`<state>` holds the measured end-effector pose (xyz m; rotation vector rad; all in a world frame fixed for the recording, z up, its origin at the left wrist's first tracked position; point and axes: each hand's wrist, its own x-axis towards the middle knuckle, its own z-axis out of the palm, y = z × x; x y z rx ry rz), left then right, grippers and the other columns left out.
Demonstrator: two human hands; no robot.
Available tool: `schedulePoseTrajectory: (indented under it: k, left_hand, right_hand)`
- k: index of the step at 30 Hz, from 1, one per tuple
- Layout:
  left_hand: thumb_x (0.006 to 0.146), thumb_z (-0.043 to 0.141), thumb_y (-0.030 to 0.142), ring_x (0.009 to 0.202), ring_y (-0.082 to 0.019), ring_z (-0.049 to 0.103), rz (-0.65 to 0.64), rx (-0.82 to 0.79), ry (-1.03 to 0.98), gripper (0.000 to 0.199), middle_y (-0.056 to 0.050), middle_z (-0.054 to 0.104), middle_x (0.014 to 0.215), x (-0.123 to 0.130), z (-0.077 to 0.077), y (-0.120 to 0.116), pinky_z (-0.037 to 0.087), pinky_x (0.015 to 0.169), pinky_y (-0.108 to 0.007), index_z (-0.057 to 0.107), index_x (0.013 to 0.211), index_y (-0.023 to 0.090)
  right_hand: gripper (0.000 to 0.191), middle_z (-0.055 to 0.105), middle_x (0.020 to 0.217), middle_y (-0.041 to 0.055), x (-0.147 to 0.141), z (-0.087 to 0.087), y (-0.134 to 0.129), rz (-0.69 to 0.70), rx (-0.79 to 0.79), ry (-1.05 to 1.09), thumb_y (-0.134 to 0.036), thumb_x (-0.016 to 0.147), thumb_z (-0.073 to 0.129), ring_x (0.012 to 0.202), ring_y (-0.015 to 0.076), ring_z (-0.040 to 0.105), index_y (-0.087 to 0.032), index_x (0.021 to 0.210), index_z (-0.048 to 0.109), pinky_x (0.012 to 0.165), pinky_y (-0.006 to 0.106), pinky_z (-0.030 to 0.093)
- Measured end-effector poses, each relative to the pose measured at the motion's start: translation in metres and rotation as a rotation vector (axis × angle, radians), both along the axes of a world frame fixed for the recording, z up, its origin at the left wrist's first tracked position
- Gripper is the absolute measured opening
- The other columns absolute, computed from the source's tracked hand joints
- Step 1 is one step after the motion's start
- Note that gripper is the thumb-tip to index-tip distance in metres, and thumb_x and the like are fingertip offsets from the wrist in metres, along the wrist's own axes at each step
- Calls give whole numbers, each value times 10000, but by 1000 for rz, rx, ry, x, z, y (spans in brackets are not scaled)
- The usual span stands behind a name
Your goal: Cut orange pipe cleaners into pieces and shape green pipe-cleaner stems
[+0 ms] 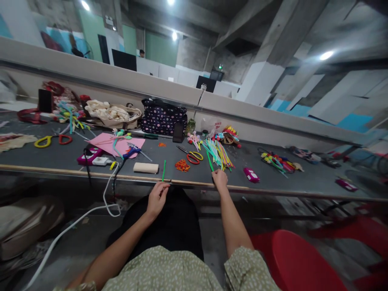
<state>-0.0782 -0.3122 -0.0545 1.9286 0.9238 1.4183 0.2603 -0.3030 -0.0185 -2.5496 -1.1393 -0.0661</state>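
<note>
My left hand (pixel 157 197) is at the table's front edge, thumb and fingers pinched together at the lower end of a short green pipe cleaner (pixel 164 169) that points away from me. Farther right, my right hand (pixel 220 178) is closed on the near end of another green pipe cleaner (pixel 209 161), beside a fanned bunch of pastel pipe cleaners (pixel 220 152). Between my hands lie orange-and-red twisted pieces (pixel 182 165) and scissors (pixel 194 157) with red and yellow handles. A cream roll (pixel 146 168) rests left of the short green piece.
To the left are a blue glue gun (pixel 131 151), pink paper (pixel 106 142), a magenta box with a white plug (pixel 91 157) and a white cable (pixel 106 194). A dotted bag (pixel 164 117) stands at the back. Another magenta box (pixel 251 175) lies right; a red chair (pixel 300 258) stands below.
</note>
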Motion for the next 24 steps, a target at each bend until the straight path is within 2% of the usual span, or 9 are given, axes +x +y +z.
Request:
schedulePoseTrajectory:
  k: [7,12,17,21,24]
  left_hand:
    - [917,470,232,900,-171,608,-72,-37,10,180,-56,620,966,8,-10,-17,494,794,-292,646,942,208]
    - [932,445,233,900,-172,598,-157,-27,40,194,-61,601,957,12,-15,-29,484,788,-296,636,961,210]
    - [937,435,225,918,-176,595,-173,-23,52,198,-63,594,965,10,-16,-31,478,808,-308,628,980,217]
    - [935,432,223,907,-177,600,-166,-32,48,203,-63,597,965,10,-18,-30,482,796,-308,630,980,221]
    - [934,431,227,892,-176,604,-167,-27,46,207,-65,600,960,10,-19,-30,487,777,-304,632,982,221]
  right_hand:
    - [226,747,912,73,-5,-3,-6,14,49,105,-225,777,589,851,196,694,-203,936,748,686,224,468]
    - [247,739,890,112,-22,-7,-9,-36,88,116,-247,828,522,822,218,694,-186,890,753,689,263,480]
    - [296,721,892,118,-39,-5,-4,-80,130,93,-261,884,449,809,220,685,-180,1004,707,715,291,482]
    - [353,713,933,92,-43,-3,-5,-56,149,72,-178,895,414,874,202,672,-185,1182,620,749,269,470]
    - [364,694,1002,100,-43,-4,-10,-30,131,59,-116,881,409,936,199,662,-199,1140,650,785,261,463]
